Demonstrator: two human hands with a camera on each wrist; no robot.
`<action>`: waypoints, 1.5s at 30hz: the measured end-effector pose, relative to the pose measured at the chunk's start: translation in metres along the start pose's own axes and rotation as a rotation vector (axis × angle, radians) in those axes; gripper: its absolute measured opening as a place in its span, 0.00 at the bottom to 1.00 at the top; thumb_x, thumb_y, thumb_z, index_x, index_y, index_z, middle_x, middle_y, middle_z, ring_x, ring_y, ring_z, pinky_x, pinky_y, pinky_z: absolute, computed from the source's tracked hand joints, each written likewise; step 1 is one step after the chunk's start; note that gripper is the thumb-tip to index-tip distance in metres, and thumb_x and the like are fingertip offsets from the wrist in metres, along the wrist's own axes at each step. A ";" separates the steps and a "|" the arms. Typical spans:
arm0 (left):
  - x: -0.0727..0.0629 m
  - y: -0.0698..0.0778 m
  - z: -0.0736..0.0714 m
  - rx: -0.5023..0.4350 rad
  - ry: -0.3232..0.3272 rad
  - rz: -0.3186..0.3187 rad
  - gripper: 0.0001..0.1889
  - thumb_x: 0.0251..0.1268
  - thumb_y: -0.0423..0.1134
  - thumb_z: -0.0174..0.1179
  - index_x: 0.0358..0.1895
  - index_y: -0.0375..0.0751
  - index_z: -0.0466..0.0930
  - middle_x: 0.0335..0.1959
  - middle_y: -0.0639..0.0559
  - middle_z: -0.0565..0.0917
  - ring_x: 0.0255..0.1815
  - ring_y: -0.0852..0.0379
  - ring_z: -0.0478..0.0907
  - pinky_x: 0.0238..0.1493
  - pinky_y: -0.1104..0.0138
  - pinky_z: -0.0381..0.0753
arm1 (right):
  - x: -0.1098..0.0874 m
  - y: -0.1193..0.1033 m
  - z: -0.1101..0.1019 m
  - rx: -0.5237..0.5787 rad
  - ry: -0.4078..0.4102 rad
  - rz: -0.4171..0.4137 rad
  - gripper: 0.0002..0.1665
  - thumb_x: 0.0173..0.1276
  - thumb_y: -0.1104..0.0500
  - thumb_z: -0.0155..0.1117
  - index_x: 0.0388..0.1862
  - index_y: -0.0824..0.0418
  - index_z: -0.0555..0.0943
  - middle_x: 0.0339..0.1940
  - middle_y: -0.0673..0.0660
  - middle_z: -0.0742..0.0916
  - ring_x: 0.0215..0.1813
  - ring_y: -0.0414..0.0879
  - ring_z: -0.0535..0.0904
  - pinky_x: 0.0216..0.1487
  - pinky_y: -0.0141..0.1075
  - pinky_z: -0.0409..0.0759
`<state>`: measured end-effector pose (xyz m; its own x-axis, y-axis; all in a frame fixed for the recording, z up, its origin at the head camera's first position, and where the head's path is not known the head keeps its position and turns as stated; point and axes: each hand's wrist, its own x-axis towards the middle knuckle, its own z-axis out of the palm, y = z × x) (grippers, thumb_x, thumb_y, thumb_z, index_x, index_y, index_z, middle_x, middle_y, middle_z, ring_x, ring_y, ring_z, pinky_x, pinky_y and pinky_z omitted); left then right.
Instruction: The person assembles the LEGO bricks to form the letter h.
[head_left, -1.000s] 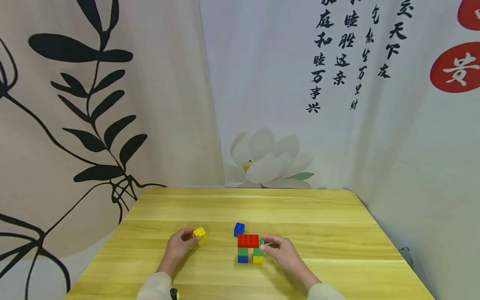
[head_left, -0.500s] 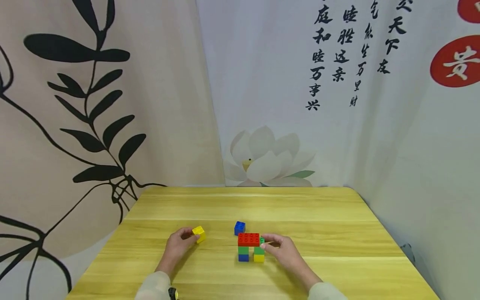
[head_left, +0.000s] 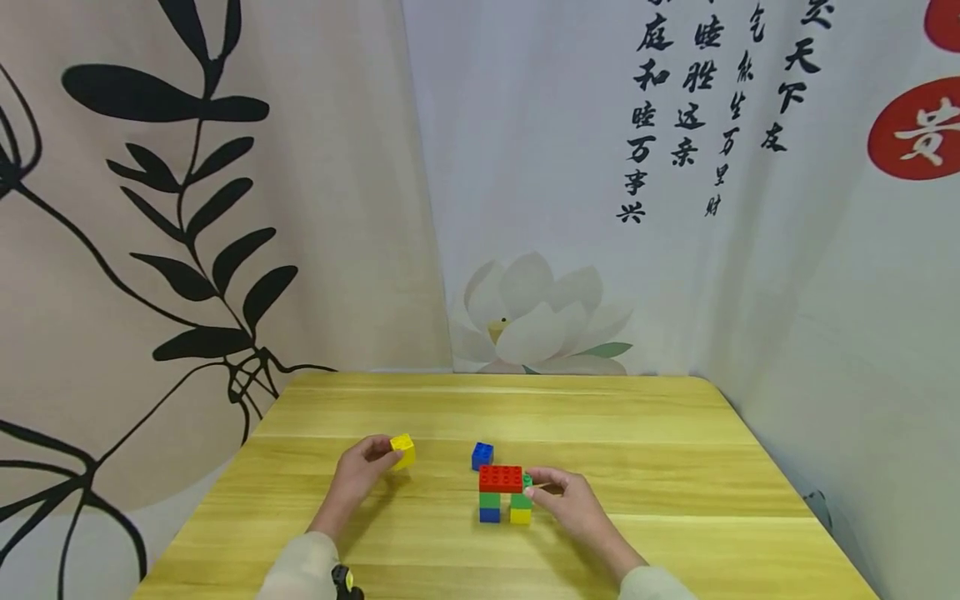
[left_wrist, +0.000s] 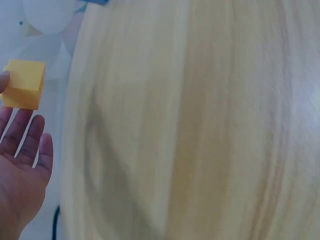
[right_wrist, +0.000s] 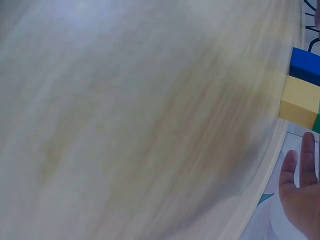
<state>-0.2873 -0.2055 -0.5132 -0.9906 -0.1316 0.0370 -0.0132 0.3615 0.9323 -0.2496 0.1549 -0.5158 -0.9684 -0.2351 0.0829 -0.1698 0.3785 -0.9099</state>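
Left grip (head_left: pixel 358 473) pinches the yellow block (head_left: pixel 404 451), toward ten o'clock of the brick structure (head_left: pixel 500 480); right grip (head_left: pixel 570 498) pinches its three-o'clock green brick (head_left: pixel 528 481). Building seems underway; adding calls for stud alignment.

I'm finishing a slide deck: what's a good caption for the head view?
The left hand holds a yellow block; the right hand pinches a green block beside a red brick.

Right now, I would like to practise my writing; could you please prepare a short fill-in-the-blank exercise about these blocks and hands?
1. The left hand holds a ____ block.
2. The ____ hand is nearer to the red block.
3. In the head view, the left green block sits on a ____ brick.

Missing words: yellow; right; blue.
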 end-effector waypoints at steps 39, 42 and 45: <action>-0.027 0.081 0.066 -0.073 -0.374 0.238 0.17 0.65 0.45 0.68 0.53 0.40 0.82 0.45 0.48 0.83 0.45 0.50 0.79 0.47 0.61 0.80 | -0.005 -0.001 0.004 0.012 0.001 0.005 0.26 0.68 0.47 0.68 0.59 0.61 0.81 0.53 0.58 0.86 0.51 0.50 0.81 0.48 0.42 0.82; -0.028 0.082 0.069 -0.053 -0.378 0.236 0.18 0.65 0.45 0.67 0.53 0.41 0.81 0.46 0.49 0.82 0.44 0.51 0.79 0.47 0.60 0.80 | -0.004 -0.001 0.003 0.014 0.006 0.001 0.25 0.68 0.48 0.68 0.59 0.61 0.81 0.54 0.58 0.85 0.51 0.50 0.81 0.49 0.41 0.82; -0.028 0.082 0.071 -0.039 -0.382 0.225 0.18 0.66 0.44 0.67 0.54 0.40 0.81 0.46 0.49 0.82 0.43 0.52 0.78 0.47 0.59 0.81 | -0.002 0.000 0.002 0.015 0.008 -0.002 0.24 0.69 0.49 0.67 0.58 0.61 0.82 0.53 0.58 0.86 0.50 0.50 0.81 0.48 0.41 0.81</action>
<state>-0.2699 -0.1062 -0.4637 -0.9473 0.3000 0.1122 0.2069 0.3056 0.9294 -0.2471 0.1531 -0.5167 -0.9696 -0.2285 0.0876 -0.1687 0.3647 -0.9157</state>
